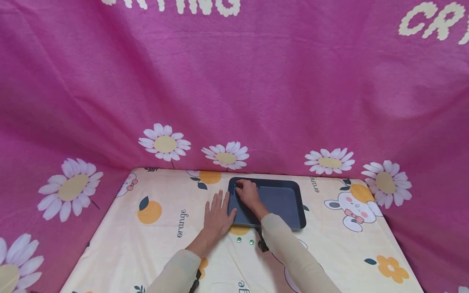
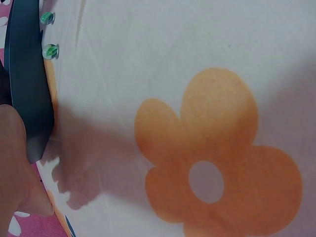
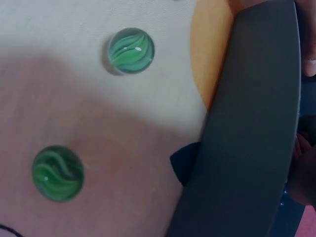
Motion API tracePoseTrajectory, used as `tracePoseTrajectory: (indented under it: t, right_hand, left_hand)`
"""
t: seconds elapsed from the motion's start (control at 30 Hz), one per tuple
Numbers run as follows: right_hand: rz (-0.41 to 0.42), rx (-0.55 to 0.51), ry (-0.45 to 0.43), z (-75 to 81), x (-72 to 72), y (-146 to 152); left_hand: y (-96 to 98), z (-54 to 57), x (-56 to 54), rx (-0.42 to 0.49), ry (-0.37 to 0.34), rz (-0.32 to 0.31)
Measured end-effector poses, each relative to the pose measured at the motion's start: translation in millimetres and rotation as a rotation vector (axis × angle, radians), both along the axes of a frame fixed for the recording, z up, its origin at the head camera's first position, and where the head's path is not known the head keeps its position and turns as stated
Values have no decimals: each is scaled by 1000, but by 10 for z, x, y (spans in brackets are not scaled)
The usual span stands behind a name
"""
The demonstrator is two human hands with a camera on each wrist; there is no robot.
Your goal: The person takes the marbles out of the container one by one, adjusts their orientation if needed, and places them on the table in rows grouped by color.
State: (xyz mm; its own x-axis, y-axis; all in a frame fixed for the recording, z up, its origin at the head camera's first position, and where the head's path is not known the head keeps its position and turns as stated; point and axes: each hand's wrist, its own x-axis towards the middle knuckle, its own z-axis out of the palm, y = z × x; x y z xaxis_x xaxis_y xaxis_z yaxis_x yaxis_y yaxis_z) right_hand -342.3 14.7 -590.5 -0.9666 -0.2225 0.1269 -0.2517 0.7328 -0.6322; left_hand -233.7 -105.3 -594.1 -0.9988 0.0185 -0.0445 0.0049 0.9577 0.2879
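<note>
A dark grey baking tray (image 1: pixel 280 203) lies on the patterned cloth. My left hand (image 1: pixel 217 215) rests at its left side, fingers straight and the thumb by the rim. Over the tray's far left corner is my right hand (image 1: pixel 248 194), its fingers bent down beside small blue marbles (image 1: pixel 232 189). Whether those fingertips pinch a marble is hidden. In the right wrist view the tray's outer wall (image 3: pixel 247 118) covers most of this hand (image 3: pixel 302 173). Two green swirled marbles, one (image 3: pixel 131 51) nearer the tray and another (image 3: pixel 58 173) farther off, sit on the cloth before it.
The light cloth (image 1: pixel 121 240) with oranges and rabbits covers the table. A pink curtain (image 1: pixel 256 93) with daisies rises behind and on both sides. A dark strap (image 1: pixel 262 244) shows under the right wrist.
</note>
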Motion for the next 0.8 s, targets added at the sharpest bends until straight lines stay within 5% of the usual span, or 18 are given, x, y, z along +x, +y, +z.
tracePoseTrajectory:
  t: [0.3,0.8]
  right_hand:
    - [22,15,76,-62,-53,8]
    - [-13,-13,49,-111,-124,-33]
  left_hand:
    - [-12,-10,-4,19,20,-5]
    - [-11,7,0,-4,-3,-5]
